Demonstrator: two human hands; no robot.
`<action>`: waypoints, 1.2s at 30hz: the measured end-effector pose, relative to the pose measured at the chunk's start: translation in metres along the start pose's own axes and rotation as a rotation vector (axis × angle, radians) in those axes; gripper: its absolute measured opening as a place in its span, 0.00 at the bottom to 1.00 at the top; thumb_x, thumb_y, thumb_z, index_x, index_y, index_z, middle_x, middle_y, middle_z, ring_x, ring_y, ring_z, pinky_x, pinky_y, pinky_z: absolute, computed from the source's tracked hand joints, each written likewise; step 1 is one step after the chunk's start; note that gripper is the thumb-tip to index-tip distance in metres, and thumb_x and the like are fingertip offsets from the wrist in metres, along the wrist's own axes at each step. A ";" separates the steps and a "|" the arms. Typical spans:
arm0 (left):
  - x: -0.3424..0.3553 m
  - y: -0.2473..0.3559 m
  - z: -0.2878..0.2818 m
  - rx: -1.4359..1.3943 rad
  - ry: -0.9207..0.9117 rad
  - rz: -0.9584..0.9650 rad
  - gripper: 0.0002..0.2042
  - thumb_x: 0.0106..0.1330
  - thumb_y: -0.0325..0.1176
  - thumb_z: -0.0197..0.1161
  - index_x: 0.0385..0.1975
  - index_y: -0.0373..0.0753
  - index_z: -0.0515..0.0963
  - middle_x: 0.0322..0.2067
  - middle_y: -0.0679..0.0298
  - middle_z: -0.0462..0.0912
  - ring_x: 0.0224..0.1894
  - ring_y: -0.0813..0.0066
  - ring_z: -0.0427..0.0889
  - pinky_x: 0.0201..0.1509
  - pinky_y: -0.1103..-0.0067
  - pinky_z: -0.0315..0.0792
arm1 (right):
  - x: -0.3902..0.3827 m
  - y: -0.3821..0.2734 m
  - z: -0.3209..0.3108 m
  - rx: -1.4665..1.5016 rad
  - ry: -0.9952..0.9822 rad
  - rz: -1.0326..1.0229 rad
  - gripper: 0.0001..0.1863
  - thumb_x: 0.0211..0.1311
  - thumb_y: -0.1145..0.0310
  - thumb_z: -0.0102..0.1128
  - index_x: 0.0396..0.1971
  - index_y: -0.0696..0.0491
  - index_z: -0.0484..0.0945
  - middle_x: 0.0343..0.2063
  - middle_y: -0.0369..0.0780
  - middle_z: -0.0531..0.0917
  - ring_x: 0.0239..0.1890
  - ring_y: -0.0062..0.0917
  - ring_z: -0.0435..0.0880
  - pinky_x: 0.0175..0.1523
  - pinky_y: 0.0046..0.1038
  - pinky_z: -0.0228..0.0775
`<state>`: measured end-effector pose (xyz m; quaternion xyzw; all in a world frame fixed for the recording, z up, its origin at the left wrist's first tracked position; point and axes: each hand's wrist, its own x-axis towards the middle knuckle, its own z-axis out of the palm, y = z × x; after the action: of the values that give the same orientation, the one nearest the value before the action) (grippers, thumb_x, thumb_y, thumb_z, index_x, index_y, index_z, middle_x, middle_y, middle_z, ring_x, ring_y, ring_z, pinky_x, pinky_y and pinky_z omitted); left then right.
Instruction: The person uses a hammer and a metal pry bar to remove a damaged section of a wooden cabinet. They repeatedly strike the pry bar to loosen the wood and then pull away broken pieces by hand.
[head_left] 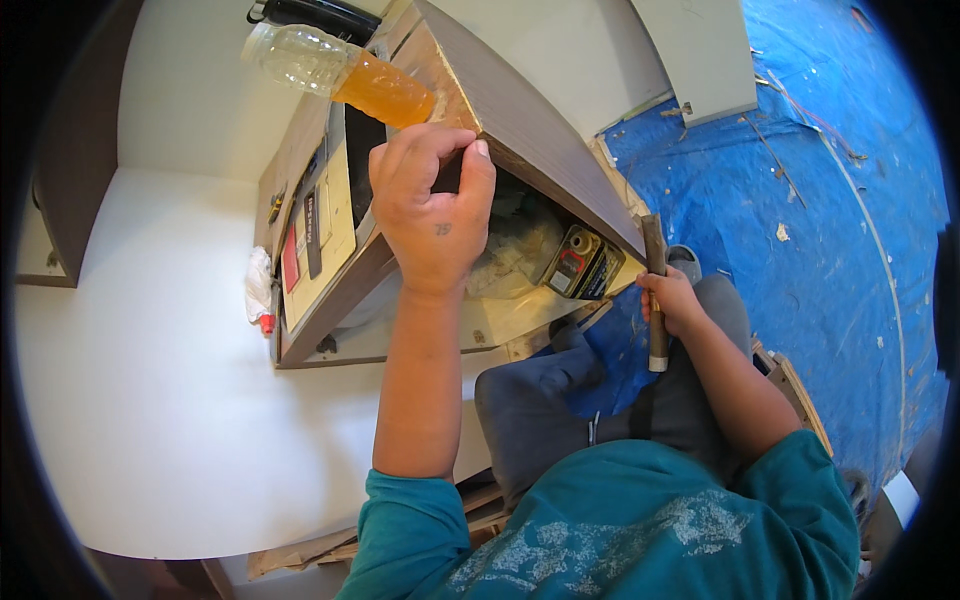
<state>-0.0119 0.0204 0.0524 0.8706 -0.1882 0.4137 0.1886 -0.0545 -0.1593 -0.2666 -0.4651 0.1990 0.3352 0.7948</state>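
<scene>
My left hand [435, 195] is closed, thumb and forefinger pinched together at the front corner of a brown wood-grain cabinet [530, 120]. What lies between those fingertips, if anything, is too small to make out. Low beside my knee, my right hand [675, 300] grips a brown stick-like tool [655, 250] with a pale band at its lower end. The tool stands roughly upright, near the cabinet's right edge. Just beyond my left knuckles, a clear plastic bottle [385, 88] of orange liquid lies on the cabinet's edge.
Inside the open cabinet are a black-and-yellow packaged item [582, 262] and a crumpled clear plastic bag [510, 255]. A black bottle [315, 15] lies at the back. Blue sheeting [800, 270] with scattered debris covers the floor at right. A white panel [140, 400] spans the left.
</scene>
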 end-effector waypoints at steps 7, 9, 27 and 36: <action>0.002 0.005 0.000 -0.065 -0.027 -0.078 0.05 0.55 0.25 0.70 0.30 0.42 0.83 0.32 0.66 0.85 0.36 0.67 0.77 0.45 0.74 0.71 | -0.002 0.000 -0.001 0.003 0.012 0.012 0.09 0.64 0.69 0.64 0.37 0.51 0.71 0.19 0.38 0.75 0.17 0.28 0.74 0.22 0.35 0.69; 0.001 0.000 0.002 -0.049 -0.012 -0.044 0.05 0.56 0.25 0.70 0.30 0.42 0.83 0.32 0.66 0.84 0.36 0.67 0.77 0.45 0.74 0.72 | -0.003 0.000 -0.001 0.002 0.019 0.007 0.09 0.64 0.69 0.64 0.37 0.51 0.71 0.19 0.38 0.76 0.17 0.28 0.75 0.22 0.35 0.69; 0.028 -0.009 -0.018 0.079 -0.239 0.188 0.08 0.61 0.34 0.71 0.38 0.43 0.88 0.37 0.64 0.82 0.43 0.64 0.78 0.49 0.72 0.73 | -0.030 -0.005 0.015 0.125 -0.021 -0.135 0.08 0.69 0.68 0.61 0.41 0.54 0.74 0.20 0.39 0.76 0.18 0.30 0.77 0.25 0.36 0.73; -0.129 0.030 -0.071 -0.332 -0.183 -0.444 0.12 0.76 0.33 0.58 0.27 0.39 0.76 0.30 0.61 0.78 0.37 0.69 0.78 0.44 0.73 0.73 | -0.154 -0.034 0.034 0.439 -0.189 -0.262 0.15 0.77 0.57 0.55 0.43 0.55 0.74 0.26 0.41 0.78 0.31 0.36 0.81 0.41 0.40 0.77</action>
<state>-0.1482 0.0507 -0.0027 0.8814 -0.0742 0.2455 0.3966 -0.1370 -0.1952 -0.1328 -0.2703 0.1300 0.2203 0.9282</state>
